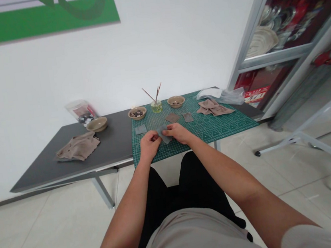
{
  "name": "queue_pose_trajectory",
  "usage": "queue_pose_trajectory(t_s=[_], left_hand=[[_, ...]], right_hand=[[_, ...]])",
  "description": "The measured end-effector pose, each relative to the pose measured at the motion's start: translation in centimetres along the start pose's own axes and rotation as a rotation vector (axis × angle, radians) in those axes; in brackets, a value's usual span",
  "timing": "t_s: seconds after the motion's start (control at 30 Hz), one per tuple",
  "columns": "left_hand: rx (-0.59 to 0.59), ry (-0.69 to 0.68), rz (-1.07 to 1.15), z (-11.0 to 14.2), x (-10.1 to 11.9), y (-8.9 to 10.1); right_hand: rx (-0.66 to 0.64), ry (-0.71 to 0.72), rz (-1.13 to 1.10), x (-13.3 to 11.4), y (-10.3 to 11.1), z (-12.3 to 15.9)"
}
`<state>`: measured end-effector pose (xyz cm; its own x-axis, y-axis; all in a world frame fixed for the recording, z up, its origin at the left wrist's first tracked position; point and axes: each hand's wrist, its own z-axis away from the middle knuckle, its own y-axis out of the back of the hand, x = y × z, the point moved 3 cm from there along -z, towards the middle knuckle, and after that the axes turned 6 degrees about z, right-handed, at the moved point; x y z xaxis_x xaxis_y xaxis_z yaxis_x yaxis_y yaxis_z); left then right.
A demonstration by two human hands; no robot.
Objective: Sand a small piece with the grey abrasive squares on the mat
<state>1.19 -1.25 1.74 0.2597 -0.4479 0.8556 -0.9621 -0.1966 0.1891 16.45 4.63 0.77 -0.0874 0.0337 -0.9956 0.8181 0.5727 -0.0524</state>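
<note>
Both my hands meet over the near edge of a green cutting mat. My left hand and my right hand are closed on the two sides of a small grey fabric piece, fingers pinching it. More small squares lie on the mat just beyond: a grey one, a brown one and another grey one.
A dark grey table bears the mat, a crumpled tan cloth, three bowls, a glass with sticks, a plastic bag, more tan cloth. A glass cabinet stands right.
</note>
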Motion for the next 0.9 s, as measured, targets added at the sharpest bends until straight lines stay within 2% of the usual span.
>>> queue_pose_trajectory(t_s=[0.17,0.3,0.5,0.73,0.8,0.9], left_hand=[[-0.06,0.129,0.132,0.17,-0.47,-0.4],[-0.046,0.212,0.219,0.18,-0.54,-0.61],[-0.027,0.195,0.14,0.35,-0.21,-0.52],[-0.07,0.083,-0.258,0.51,0.18,-0.43],[-0.075,0.081,-0.264,0.46,0.29,-0.42],[-0.088,0.126,-0.138,0.39,0.27,-0.42]], right_hand=[[-0.033,-0.014,-0.042,-0.16,-0.15,0.08],[-0.008,0.015,-0.066,-0.23,-0.12,0.16],[0.048,0.019,-0.011,-0.29,-0.02,0.33],[0.037,0.013,0.103,-0.37,-0.78,0.29],[0.049,0.006,0.103,-0.34,-0.7,0.28],[0.064,-0.004,0.077,-0.36,-0.38,0.35]])
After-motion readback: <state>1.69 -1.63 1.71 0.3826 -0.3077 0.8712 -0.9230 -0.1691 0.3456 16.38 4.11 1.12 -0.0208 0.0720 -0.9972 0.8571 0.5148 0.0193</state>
